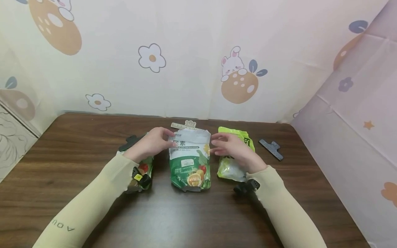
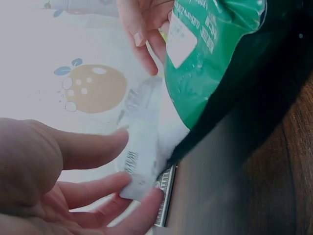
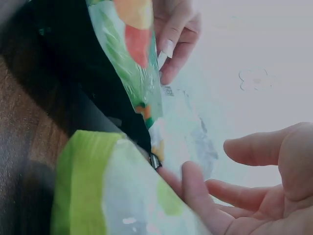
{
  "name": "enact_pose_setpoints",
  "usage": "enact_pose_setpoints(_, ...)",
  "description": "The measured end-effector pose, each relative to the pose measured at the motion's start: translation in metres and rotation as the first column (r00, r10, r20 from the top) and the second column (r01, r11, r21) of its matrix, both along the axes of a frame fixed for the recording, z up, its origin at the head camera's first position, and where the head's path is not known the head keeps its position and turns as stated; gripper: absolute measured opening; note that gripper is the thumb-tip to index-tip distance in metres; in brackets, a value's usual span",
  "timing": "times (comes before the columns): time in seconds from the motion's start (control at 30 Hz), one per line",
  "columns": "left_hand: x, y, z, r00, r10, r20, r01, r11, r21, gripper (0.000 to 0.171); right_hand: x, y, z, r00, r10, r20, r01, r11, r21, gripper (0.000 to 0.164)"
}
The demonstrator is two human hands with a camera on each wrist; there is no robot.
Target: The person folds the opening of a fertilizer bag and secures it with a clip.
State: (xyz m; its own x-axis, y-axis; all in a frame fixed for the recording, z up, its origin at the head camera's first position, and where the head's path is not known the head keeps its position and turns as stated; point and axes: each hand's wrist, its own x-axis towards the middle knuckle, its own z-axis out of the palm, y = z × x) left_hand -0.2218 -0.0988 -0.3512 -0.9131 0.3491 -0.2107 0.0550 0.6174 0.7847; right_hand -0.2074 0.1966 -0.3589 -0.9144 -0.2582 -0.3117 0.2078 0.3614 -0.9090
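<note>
A white-and-green pouch (image 1: 189,162) printed with vegetables and fruit lies in the middle of the wooden table, its pale top edge away from me. My left hand (image 1: 154,140) holds that pouch's upper left corner, thumb and fingers about its thin white edge (image 2: 142,166). At the opposite upper side my right hand (image 1: 234,150) has its fingertips by the edge, thumb well apart from them in the right wrist view. A light-coloured clip (image 1: 185,125) lies just beyond the pouch top. Under my right hand is a yellow-green bag (image 1: 231,168).
Another fruit-printed pouch (image 1: 146,168), partly hidden by my left arm, has a black clip (image 1: 131,142) at its top. A dark clip (image 1: 271,148) lies on the table (image 1: 186,220) at the right. A patterned curtain (image 1: 192,75) hangs behind.
</note>
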Motion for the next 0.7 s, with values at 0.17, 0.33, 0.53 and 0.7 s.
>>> enact_pose_setpoints(0.17,0.0020,-0.0009,0.0018,0.999,0.030,-0.045,-0.028,0.999,0.042,0.041,-0.0013,0.0048,0.0021,0.999,-0.039,-0.004,0.039,0.999,-0.023,0.043)
enact_pose_setpoints(0.33,0.0049,-0.0022,0.0025,0.995,0.072,-0.073,-0.067,0.995,0.068,0.039,-0.0012,0.0043,0.0041,0.998,-0.057,-0.015,0.056,0.998,-0.030,0.043)
enact_pose_setpoints(0.53,0.0095,-0.0028,0.0048,0.987,0.084,-0.136,-0.069,0.991,0.114,0.036,-0.0006,0.0029,0.0067,0.996,-0.072,-0.047,0.072,0.997,0.001,0.041)
enact_pose_setpoints(0.7,0.0083,-0.0013,0.0057,0.981,0.072,-0.182,-0.047,0.990,0.136,0.033,0.0009,0.0041,0.0079,0.994,-0.087,-0.073,0.088,0.996,0.016,0.040)
